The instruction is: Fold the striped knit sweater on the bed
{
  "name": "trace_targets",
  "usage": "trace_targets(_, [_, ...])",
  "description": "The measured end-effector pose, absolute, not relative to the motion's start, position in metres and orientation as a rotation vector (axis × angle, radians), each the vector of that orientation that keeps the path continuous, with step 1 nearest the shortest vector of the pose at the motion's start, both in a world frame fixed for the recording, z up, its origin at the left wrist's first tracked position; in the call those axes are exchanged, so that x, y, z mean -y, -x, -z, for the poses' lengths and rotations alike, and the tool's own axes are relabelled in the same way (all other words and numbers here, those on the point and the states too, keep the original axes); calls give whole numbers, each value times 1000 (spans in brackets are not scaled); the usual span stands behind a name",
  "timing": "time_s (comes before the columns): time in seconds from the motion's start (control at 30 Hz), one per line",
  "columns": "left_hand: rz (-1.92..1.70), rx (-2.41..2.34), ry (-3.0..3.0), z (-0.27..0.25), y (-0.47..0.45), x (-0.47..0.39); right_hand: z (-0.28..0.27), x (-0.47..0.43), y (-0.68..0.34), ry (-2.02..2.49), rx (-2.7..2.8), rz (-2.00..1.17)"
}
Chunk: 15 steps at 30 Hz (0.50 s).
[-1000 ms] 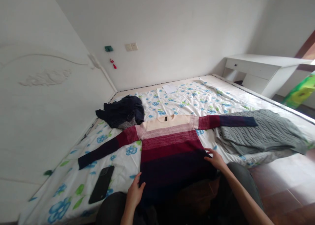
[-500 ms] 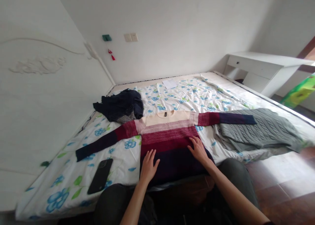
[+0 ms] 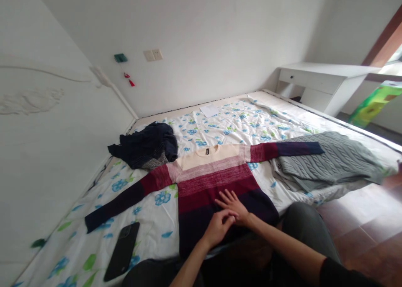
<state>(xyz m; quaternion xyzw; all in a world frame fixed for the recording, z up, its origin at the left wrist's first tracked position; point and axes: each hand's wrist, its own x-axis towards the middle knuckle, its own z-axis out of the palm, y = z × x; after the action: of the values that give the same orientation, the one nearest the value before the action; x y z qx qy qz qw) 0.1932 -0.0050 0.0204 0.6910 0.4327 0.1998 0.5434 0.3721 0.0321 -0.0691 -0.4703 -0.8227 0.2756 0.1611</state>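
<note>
A striped sweater is spread flat on the bed, near its front edge, with both sleeves stretched out to the sides. The right hand is laid flat on the lower middle of the sweater, fingers spread and nothing held. The left hand is placed just beside it, touching it, fingers curled over the dark hem band; whether cloth is pinched in that grip cannot be told. A black phone is seen near the bed's front left corner. A dark garment is bunched by the left edge, and a grey knit is laid toward the right edge, under the sweater's sleeve end.
</note>
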Motion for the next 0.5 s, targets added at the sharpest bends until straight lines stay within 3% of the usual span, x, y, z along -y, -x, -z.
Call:
trace_targets(0.1, [-670,-1237,-1758,-15,-171,-67,72,30,-335,1011,2439,-921])
trace_targets(0.23, [-561,-1503,-2106,14,-139,-126,67,76,-310,891,2370,-1096])
trace_targets(0.5, [-295,-1952,-2253,62,-97,-107,64,43,-366,1150,1802,-1211])
